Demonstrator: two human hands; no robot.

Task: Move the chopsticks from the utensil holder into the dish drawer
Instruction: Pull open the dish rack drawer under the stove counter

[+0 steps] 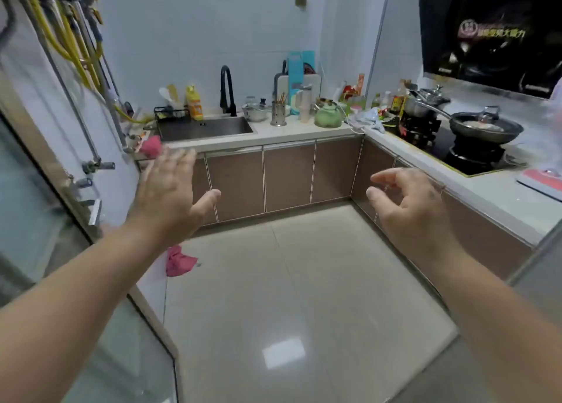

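Observation:
A perforated metal utensil holder (278, 114) stands on the far counter, right of the sink. Brown chopsticks (282, 97) stick up out of it. Brown cabinet fronts (289, 176) run below the counter, all closed; I cannot tell which one is the dish drawer. My left hand (170, 194) is raised in front of me with fingers spread and holds nothing. My right hand (407, 202) is also raised, fingers loosely curled and apart, empty. Both hands are well short of the counter, over the floor.
A steel sink (206, 129) with a black tap (228, 91) lies left of the holder. A green kettle (327, 116) and a lidded pot (256, 110) flank the holder. A pan (486, 127) sits on the stove at right. A pink cloth (179, 262) lies on the tiled floor.

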